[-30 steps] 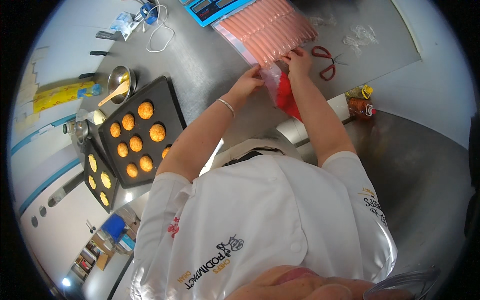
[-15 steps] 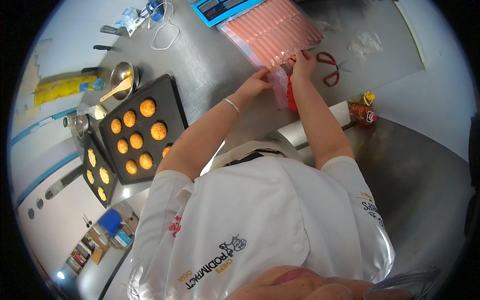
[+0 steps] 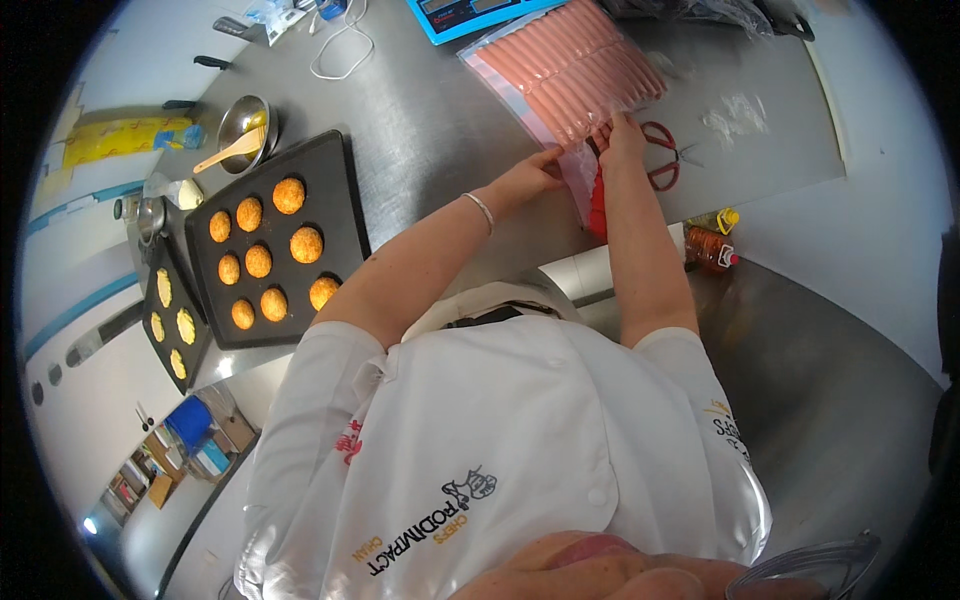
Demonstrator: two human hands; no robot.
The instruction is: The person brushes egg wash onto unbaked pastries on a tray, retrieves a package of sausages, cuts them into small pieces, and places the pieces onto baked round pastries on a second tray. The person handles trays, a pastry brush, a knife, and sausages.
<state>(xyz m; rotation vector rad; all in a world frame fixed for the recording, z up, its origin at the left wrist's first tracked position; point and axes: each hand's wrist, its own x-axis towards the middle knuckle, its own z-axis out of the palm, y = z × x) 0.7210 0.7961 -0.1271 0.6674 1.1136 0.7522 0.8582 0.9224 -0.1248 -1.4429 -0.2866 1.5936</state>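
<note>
A flat clear plastic pack of sausages (image 3: pixel 575 80), laid in rows, rests on the steel table in front of me. My left hand (image 3: pixel 530 178) pinches the near left edge of the pack, its fingers closed on the plastic. At the near right corner, my right hand (image 3: pixel 622 140) is closed on the film, its fingertips partly hidden. A red strip of the packaging (image 3: pixel 598 205) hangs down between my arms. Scissors with red handles (image 3: pixel 660 170) lie just right of my right hand, touched by neither hand.
Left stands a dark baking tray (image 3: pixel 345 215) with several golden buns, beside a smaller tray (image 3: pixel 185 350) of pale pieces. A metal bowl (image 3: pixel 232 128) holds a wooden brush. Behind the pack sits a blue scale (image 3: pixel 440 32). Crumpled film (image 3: pixel 735 120) lies right; bottles (image 3: pixel 708 248) stand below.
The view has shifted, so the table's things appear slightly displaced. Both hands stay at the near edge of the sausage pack, keeping nearly the same grip.
</note>
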